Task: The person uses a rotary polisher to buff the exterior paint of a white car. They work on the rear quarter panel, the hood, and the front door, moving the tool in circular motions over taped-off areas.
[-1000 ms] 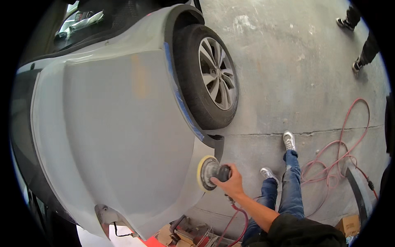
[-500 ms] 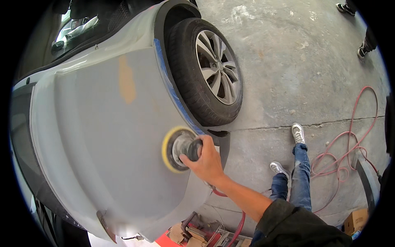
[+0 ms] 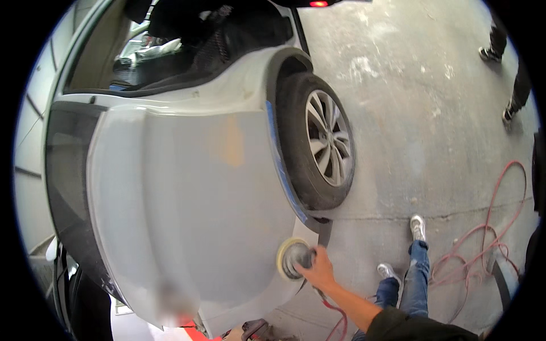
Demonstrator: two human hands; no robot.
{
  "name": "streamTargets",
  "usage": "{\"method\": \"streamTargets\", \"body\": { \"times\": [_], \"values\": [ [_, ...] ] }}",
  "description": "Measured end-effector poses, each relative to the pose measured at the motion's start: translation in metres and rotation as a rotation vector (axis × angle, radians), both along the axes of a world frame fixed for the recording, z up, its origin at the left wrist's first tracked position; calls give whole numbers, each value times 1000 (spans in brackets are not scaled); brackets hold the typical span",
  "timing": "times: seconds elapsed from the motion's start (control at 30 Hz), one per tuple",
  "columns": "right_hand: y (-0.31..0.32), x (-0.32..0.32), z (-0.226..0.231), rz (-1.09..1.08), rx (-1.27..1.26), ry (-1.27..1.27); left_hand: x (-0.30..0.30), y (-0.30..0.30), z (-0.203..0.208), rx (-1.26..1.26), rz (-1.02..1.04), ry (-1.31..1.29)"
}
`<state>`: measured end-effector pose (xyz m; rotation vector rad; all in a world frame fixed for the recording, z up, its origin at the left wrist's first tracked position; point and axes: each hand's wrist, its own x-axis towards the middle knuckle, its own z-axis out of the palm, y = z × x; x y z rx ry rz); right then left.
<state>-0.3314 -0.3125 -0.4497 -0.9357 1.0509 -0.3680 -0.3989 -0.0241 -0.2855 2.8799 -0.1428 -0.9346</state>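
My right hand (image 3: pixel 321 270) is wrapped round the dark top of a round power sander (image 3: pixel 294 260). The sander's yellow-edged pad lies against the lower right of a grey car body panel (image 3: pixel 199 193), close below the wheel arch. A red hose (image 3: pixel 335 310) runs down from the tool beside my wrist. Blue masking tape (image 3: pixel 282 173) follows the edge of the arch, and a tan patch (image 3: pixel 232 142) shows higher up on the panel. My left hand is out of the picture.
The car's wheel (image 3: pixel 330 139) stands right of the panel. Looped red hose (image 3: pixel 483 244) lies on the concrete floor (image 3: pixel 392 153) at the right. Other people's feet (image 3: pixel 492 54) are at the upper right. My own shoes (image 3: pixel 418 228) are planted near the hose.
The view has shifted, so the car sits lower and further right. My right hand has slid the sander down the panel, away from the tan patch, toward the lower corner behind the wheel.
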Motion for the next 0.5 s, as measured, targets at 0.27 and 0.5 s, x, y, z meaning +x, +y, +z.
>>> {"method": "streamTargets", "body": {
  "times": [0.27, 0.5],
  "values": [
    [-22, -83, -9, -129, -58, 205, 6, -15, -1, -76, -2, -69],
    [-147, -202, -59, -658, -257, 315, -10, 36, -27, -137, -62, -196]
  ]
}}
